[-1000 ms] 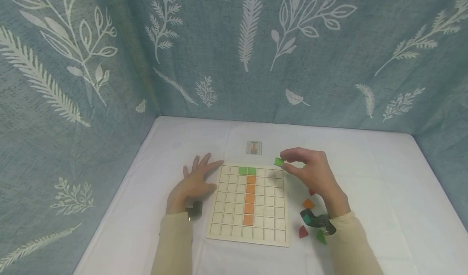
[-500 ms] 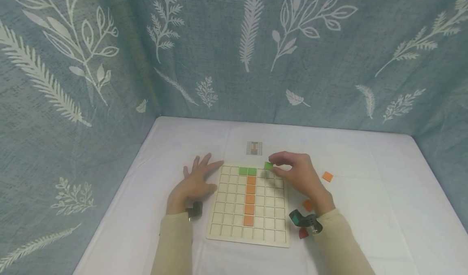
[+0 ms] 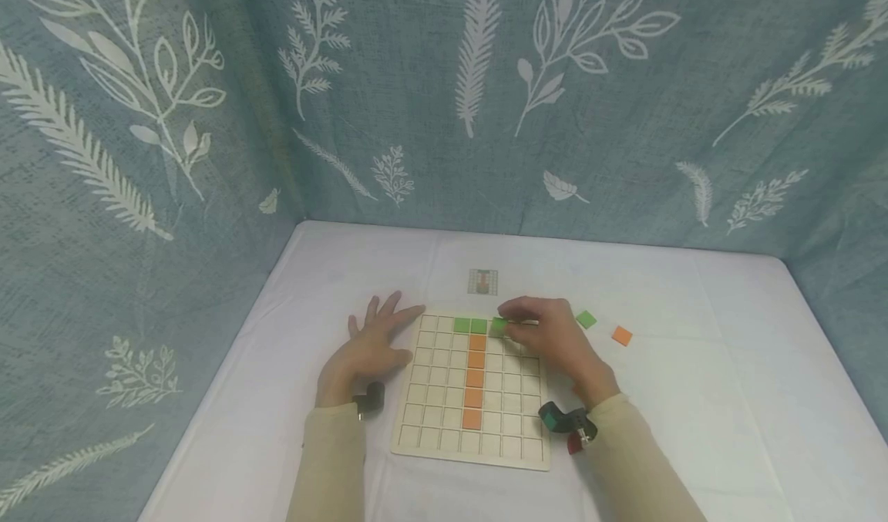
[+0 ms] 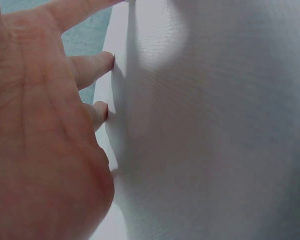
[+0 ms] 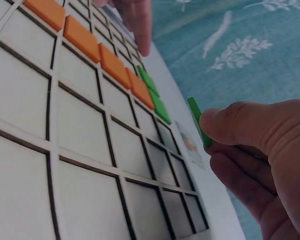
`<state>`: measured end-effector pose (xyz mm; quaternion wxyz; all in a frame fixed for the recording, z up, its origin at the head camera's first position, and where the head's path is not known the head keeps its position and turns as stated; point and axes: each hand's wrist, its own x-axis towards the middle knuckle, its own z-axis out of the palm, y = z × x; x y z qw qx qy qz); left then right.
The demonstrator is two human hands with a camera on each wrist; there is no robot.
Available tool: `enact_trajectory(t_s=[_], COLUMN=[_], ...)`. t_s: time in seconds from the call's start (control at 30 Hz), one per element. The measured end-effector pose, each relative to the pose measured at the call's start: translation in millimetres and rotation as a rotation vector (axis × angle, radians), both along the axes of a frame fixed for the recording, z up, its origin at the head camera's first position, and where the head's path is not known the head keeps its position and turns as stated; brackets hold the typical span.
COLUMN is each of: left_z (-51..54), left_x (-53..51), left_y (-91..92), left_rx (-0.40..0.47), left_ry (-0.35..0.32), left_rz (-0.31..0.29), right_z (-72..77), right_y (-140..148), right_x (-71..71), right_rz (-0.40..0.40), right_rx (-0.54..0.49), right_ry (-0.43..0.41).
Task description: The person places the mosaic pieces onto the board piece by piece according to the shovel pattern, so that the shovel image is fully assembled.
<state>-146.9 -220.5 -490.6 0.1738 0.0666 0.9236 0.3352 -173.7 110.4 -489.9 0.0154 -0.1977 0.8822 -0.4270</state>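
Note:
My right hand (image 3: 558, 341) pinches a green square tile (image 3: 499, 327) between thumb and fingers over the back row of a pale wooden grid board (image 3: 432, 415). In the right wrist view the held green tile (image 5: 199, 122) is tilted edge-on, apart from the board. Two green tiles (image 3: 470, 325) lie in that back row, just left of the held one. Below them a column of several orange tiles (image 3: 475, 377) runs toward the front. My left hand (image 3: 371, 346) lies with spread fingers at the board's left edge, index fingertip by the back left corner, holding nothing.
A small printed card (image 3: 482, 281) with a grid picture lies behind the board. To the right, a loose green tile (image 3: 586, 319) and an orange tile (image 3: 622, 335) rest on the white table (image 3: 701, 352). A red piece (image 3: 575, 443) is partly hidden by the right wrist camera.
My right hand has moved left and slightly nearer with the green tile, from the board's back right to beside the two green tiles. The left hand has stayed still.

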Motion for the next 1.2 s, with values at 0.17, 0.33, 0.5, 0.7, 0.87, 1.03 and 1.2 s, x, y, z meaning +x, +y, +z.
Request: enact_trajectory(t_s=[0.17, 0.33, 0.5, 0.7, 0.87, 1.03, 1.2], left_z=[0.4, 1.3, 1.9, 2.8, 2.6, 2.5, 1.5], left_x=[0.5, 1.0, 1.1, 1.5, 1.7, 1.8, 1.4], left_y=[0.6, 1.3, 2.0, 2.2, 2.0, 1.7, 1.0], left_rx=[0.002, 0.007, 0.011, 0.011, 0.023, 0.026, 0.019], left_ry=[0.0, -0.001, -0.006, -0.01, -0.012, -0.01, -0.006], left_rz=[0.004, 0.006, 0.013, 0.018, 0.023, 0.023, 0.019], right_z=[-1.8, -6.1, -9.8, -13.4, -13.0, -11.5, -11.4], right_y=[-4, -5, -6, -8, -10, -11, -12], right_x=[-1.4, -2.7, -3.2, -3.9, -3.2, -1.9, -0.3], right_rz=[0.011, 0.017, 0.021, 0.045, 0.063, 0.049, 0.033], right_rx=[0.029, 0.068, 0.075, 0.096, 0.111, 0.127, 0.139], right_ry=[-0.005, 0.046, 0.078, 0.118, 0.123, 0.103, 0.088])
